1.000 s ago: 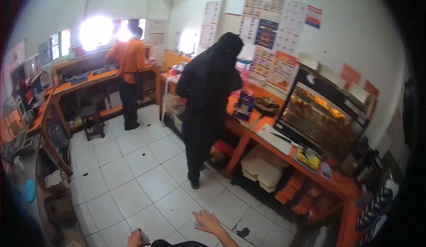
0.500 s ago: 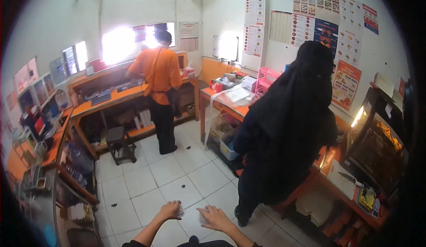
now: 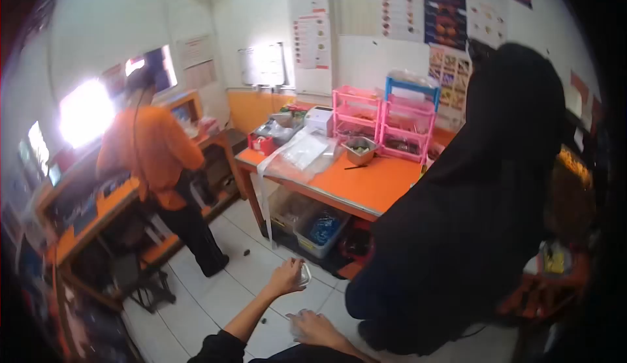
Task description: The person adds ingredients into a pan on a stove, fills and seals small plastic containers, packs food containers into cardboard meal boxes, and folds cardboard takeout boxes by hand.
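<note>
My left hand [image 3: 286, 278] is closed around a small clear plastic container [image 3: 305, 275], held out over the floor. Lower and closer to my body, my right hand [image 3: 315, 328] is smeared by motion. A pale, see-through thing appears at its fingers, too blurred to name. The two hands are apart from each other.
A person in black [image 3: 470, 206] stands close on my right. Another person in orange [image 3: 150, 147] works at the left counter. Ahead, an orange table [image 3: 366, 183] bears pink racks [image 3: 356, 111], a metal container [image 3: 361, 151] and plastic bags [image 3: 304, 154]. Bins [image 3: 320, 232] sit beneath it.
My view has turned right, showing more of the orange table and racks. My left hand has risen and moved forward with the container; my right hand stays lower and is now blurred.
</note>
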### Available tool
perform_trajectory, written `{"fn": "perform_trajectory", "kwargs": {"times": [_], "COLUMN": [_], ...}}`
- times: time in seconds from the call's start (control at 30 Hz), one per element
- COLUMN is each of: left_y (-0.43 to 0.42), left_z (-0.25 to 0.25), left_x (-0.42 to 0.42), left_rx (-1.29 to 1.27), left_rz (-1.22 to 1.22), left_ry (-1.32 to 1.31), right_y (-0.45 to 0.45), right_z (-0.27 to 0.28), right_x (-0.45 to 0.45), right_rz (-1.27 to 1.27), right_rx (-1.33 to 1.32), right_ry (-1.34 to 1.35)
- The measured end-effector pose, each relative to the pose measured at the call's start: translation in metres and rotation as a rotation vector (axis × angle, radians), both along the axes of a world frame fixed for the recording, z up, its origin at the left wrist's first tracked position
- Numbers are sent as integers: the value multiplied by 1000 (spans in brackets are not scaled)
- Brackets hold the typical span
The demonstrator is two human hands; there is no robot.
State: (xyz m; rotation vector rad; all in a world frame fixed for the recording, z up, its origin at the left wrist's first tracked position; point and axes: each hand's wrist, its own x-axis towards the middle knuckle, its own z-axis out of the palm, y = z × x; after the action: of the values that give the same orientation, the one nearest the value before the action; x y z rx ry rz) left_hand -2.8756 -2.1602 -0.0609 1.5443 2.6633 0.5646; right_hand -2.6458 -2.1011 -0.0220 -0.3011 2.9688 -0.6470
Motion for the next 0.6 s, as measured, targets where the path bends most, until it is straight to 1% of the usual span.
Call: {"fn": "perform_trajectory", "kwargs": {"times": [0.03, 0.07, 0.17, 0.2, 0.23, 0.3, 0.4, 0.47, 0.57, 0.6], "left_y": [6, 8, 28, 34, 56, 75, 109, 137, 185, 202], "left_z": [18, 26, 4, 30, 26, 23, 23, 25, 24, 25], "left_x": [-8, -17, -89, -95, -137, -171, -217, -246, -282, -292], "left_rx": [-2, 4, 37, -36, -33, -10, -34, -14, 22, 23], "left_rz": [-31, -56, -173, -107, -185, -246, -326, -378, -419, -409], "left_ry": [15, 21, 19, -50, 69, 110, 88, 119, 93, 77], "right_y": [0, 6, 32, 39, 51, 64, 79, 101, 150, 168], "right_z": [-4, -13, -10, -13, -15, -25, -25, -24, -28, -16], "right_x": [-20, -36, -83, -97, -124, -150, -186, -217, -267, -287], "right_rz": [-57, -109, -246, -306, -394, -490, -601, -662, -739, -804], "right_rx": [-16, -24, -42, -42, -40, -19, -29, -18, 80, 105], "right_ry": [24, 38, 7, 20, 27, 10, 22, 39, 148, 113]}}
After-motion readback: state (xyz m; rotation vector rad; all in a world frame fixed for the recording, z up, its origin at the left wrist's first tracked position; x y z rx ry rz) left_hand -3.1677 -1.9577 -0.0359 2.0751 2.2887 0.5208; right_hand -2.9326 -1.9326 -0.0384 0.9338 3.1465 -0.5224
